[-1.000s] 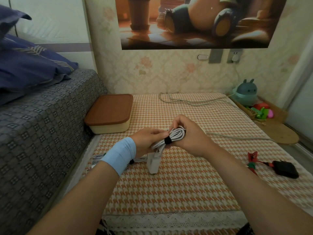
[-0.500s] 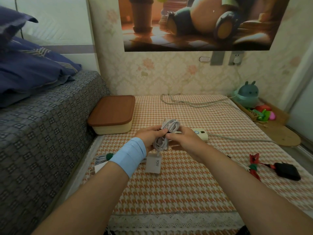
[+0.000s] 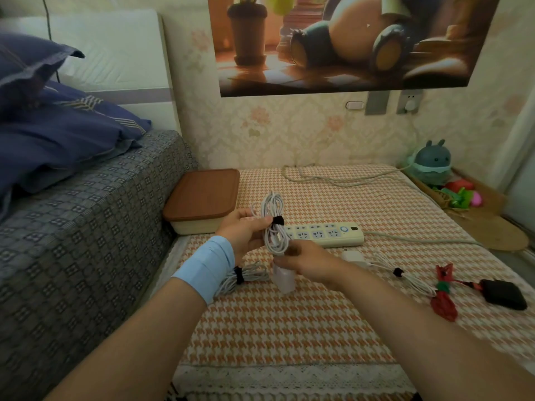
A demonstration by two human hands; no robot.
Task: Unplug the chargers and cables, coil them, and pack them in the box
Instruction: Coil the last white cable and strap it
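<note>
While the left hand (image 3: 246, 231) holds the white coil (image 3: 272, 209) upright over the surface (image 3: 289, 328), its grip is curled round the middle, right by the black strap (image 3: 278, 220). The right hand (image 3: 308, 263) is at the coil's bottom end. Its grip looks closed on the top of the white charger (image 3: 284, 280) dangling below, though it's kinda blurry there.

The box (image 3: 197, 227) sits back left, against the bed (image 3: 86, 227), with its brown lid (image 3: 202, 195) on. A power strip (image 3: 324, 235) lies flat just behind the hands. Another tied bundle (image 3: 246, 277) lies on the cloth under the left wrist. Off to the right there's a white plug (image 3: 353, 256) with a loose cable (image 3: 411, 280). Past that are a red cable (image 3: 443, 302) and a black brick (image 3: 505, 295), all lying on the surface.
</note>
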